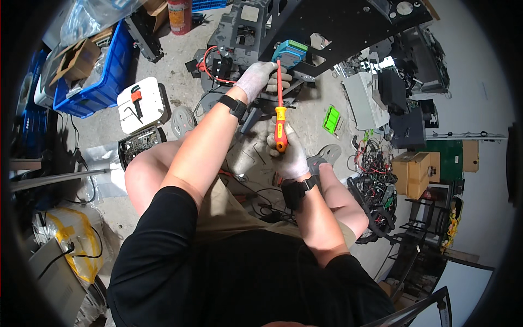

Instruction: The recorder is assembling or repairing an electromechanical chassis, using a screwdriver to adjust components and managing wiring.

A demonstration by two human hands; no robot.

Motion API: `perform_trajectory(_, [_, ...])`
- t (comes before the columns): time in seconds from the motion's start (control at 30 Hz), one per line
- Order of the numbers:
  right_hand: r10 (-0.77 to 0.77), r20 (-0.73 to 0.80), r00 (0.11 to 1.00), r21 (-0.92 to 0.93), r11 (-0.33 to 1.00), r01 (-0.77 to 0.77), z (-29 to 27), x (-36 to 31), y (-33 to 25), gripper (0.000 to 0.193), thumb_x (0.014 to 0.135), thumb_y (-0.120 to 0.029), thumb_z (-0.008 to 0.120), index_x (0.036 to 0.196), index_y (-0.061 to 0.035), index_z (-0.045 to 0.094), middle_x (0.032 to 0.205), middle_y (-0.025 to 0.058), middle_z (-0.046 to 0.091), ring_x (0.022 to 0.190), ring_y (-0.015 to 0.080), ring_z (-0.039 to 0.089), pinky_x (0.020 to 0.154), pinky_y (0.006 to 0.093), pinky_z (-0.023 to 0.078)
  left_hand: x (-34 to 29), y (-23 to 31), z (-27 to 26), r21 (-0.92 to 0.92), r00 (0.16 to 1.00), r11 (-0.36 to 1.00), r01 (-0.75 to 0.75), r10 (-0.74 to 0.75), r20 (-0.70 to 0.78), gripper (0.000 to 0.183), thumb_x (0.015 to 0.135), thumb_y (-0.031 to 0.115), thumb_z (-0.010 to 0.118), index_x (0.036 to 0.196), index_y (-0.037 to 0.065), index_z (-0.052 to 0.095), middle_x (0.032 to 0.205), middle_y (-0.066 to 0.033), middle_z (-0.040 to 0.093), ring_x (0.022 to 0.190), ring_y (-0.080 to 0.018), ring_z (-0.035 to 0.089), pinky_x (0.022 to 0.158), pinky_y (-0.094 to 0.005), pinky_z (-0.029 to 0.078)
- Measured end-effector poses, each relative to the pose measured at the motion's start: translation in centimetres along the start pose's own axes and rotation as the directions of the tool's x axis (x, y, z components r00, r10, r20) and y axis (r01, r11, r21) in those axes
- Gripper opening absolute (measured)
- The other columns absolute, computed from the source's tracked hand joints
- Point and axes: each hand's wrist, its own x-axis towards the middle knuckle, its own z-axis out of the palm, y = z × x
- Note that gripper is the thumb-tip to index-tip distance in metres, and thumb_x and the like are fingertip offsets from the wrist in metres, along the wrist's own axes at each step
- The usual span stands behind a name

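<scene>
My right hand [295, 156], in a pale work glove, is closed around the red and yellow handle of a screwdriver [280, 128]. Its long red shaft points away from me, the tip at the near edge of a blue module [289, 55] with a green terminal strip. That module sits against a large black metal panel [343, 30]. My left hand [257, 79], also gloved, is beside the shaft's far end, just below the module. Its fingers are curled; what they grip is hidden. Red and black wires [208, 62] run to the left of it.
A white lid [124, 121] carries a hex key and an orange-black tool at left, near a blue crate [117, 62]. A bright green tray [331, 119] lies on the floor at right. Tangled cables [373, 191] and cardboard boxes [417, 173] are farther right.
</scene>
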Motion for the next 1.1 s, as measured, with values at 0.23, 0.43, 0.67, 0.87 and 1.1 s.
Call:
perform_trajectory(0.23, [-0.005,-0.074,0.997,-0.196,0.981,-0.01,-1.1,-1.9,0.3,0.035,0.107,-0.036,0.048,0.13,-0.011,0.057,0.096,0.0005,0.058,0.07,0.0108,0.052,0.056,0.023,0.041,3.0,0.2,1.1,-0.55,0.976,0.812,0.198,-0.214,0.035,0.108,0.097,0.071,0.046,0.152,-0.016,0.014,0.153,-0.0322,0.031,0.145,-0.0426,0.035,0.118,-0.0487,0.037])
perform_trajectory(0.43, [-0.095,-0.1,0.99,-0.225,0.972,0.07,-2.4,-2.9,-0.4,0.035,0.107,-0.04,0.047,0.12,-0.0101,0.06,0.097,0.0048,0.063,0.076,0.0142,0.061,0.055,0.0255,0.045,5.8,-2.6,0.6,-0.753,0.982,0.635,0.174,-0.055,0.18,0.083,0.103,0.061,0.042,0.141,-0.013,0.039,0.144,-0.0292,0.044,0.131,-0.0369,0.047,0.12,-0.0449,0.034])
perform_trajectory(0.67, [-0.107,-0.099,0.989,-0.4,0.915,0.059,-1.4,-2.5,-0.5,0.039,0.105,-0.041,0.049,0.124,-0.0078,0.06,0.093,0.0048,0.064,0.068,0.0127,0.057,0.052,0.0241,0.042,4.6,-2.4,0.4,-0.605,0.971,0.763,0.229,-0.221,0.088,0.09,0.104,0.065,0.029,0.147,-0.014,0.035,0.144,-0.0322,0.047,0.131,-0.0393,0.05,0.115,-0.0445,0.039])
perform_trajectory(0.87, [-0.046,-0.041,0.998,-0.215,0.976,0.037,0.3,-0.3,-0.4,0.042,0.104,-0.042,0.048,0.124,-0.0067,0.06,0.089,0.0048,0.066,0.063,0.011,0.056,0.05,0.0242,0.04,1.6,-2.6,-0.9,0.022,0.997,0.999,0.026,-0.025,-0.073,0.069,0.104,0.056,0.046,0.127,-0.008,0.058,0.107,-0.0203,0.07,0.088,-0.0248,0.072,0.074,-0.0307,0.058])
perform_trajectory(1.1, [-0.011,0.015,1.0,-0.138,0.99,0.013,0.0,0.4,0.2,0.044,0.104,-0.044,0.047,0.123,-0.007,0.059,0.088,0.0037,0.064,0.06,0.0104,0.053,0.049,0.025,0.038,1.5,-3.1,-2.1,0.101,0.985,0.98,-0.172,0.169,0.036,0.041,0.101,0.036,0.061,0.116,-0.003,0.065,0.092,-0.0114,0.072,0.067,-0.0122,0.068,0.055,-0.0242,0.053])
